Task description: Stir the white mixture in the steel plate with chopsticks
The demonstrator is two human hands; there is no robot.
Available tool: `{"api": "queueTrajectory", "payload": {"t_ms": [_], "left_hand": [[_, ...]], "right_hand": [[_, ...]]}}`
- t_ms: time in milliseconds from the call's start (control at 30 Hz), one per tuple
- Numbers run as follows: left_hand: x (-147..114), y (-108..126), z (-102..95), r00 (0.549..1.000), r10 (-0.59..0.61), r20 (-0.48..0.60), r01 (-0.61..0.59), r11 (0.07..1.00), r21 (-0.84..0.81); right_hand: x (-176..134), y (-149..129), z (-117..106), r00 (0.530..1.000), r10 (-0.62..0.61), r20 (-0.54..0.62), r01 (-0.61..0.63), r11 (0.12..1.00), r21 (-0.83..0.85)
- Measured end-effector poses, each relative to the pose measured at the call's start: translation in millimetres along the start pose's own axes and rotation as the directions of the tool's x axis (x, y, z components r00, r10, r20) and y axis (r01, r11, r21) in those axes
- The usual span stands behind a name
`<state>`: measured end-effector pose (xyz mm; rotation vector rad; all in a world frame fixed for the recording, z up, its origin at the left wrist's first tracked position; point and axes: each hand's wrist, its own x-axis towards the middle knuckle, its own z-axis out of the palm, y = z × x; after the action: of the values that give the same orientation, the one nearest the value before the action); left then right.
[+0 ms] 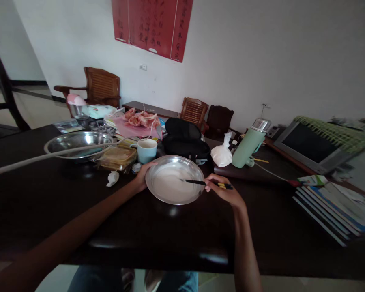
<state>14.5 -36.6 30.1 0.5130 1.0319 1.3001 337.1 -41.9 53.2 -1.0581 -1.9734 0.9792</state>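
Observation:
A round metal bowl (175,199) stands on the dark table in front of me, with a white, milky mixture (167,182) inside. My left hand (143,175) grips the bowl by its left rim. In my right hand (223,188) is a pair of black chopsticks (195,182) with gold bands near the upper ends. Their tips dip into the white mixture near the bowl's middle. Just behind my left hand stands a light blue mug (147,151). A black open case (187,147) lies behind the bowl.
At left are a larger metal basin (53,146), a wrapped yellowish food pack (117,158) and a crumpled tissue (112,178). A pale cable (27,162) crosses over the basin. A tied bag of white powder (221,155), a green thermos (249,147) and stacked books (328,211) are at right.

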Motion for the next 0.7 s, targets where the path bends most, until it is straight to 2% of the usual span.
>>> {"api": "queueTrajectory", "payload": {"t_ms": [100,200,267,333,433,500,600,700], "left_hand": [[4.4,-0.9,-2.1,1.0,0.005,0.011,-0.005,1.0,-0.011],[8.4,-1.5,-4.4,1.0,-0.002,0.02,0.002,1.0,-0.02],[9.1,-1.5,-4.7,1.0,-0.001,0.029,0.002,1.0,-0.027],[7.7,-1.1,-3.6,0.999,0.003,0.032,-0.002,0.999,-0.035],[3.3,0.0,-0.3,1.0,-0.02,0.0,0.02,0.999,-0.027],[0.9,0.8,1.6,0.999,-0.043,-0.029,0.042,0.999,-0.011],[0.5,1.2,2.6,0.998,-0.044,-0.042,0.044,0.999,-0.005],[2.6,0.6,1.5,0.999,-0.03,-0.026,0.03,0.999,-0.012]], "right_hand": [[-5.8,-0.6,-9.4,0.998,0.003,0.057,-0.004,1.0,0.009],[-2.7,-3.8,8.9,0.991,-0.036,0.132,0.035,0.999,0.01],[2.4,-5.1,23.9,0.989,-0.089,0.119,0.092,0.996,-0.017],[5.6,-4.8,28.6,0.989,-0.124,0.075,0.129,0.99,-0.061],[3.0,-2.9,12.3,0.994,-0.111,-0.009,0.109,0.983,-0.15],[-1.2,-2.6,-1.6,0.995,-0.096,-0.016,0.091,0.98,-0.177],[-3.9,-4.7,-3.2,0.992,-0.079,0.099,0.09,0.989,-0.114],[0.3,-6.4,14.7,0.986,-0.094,0.137,0.105,0.992,-0.074]]}}
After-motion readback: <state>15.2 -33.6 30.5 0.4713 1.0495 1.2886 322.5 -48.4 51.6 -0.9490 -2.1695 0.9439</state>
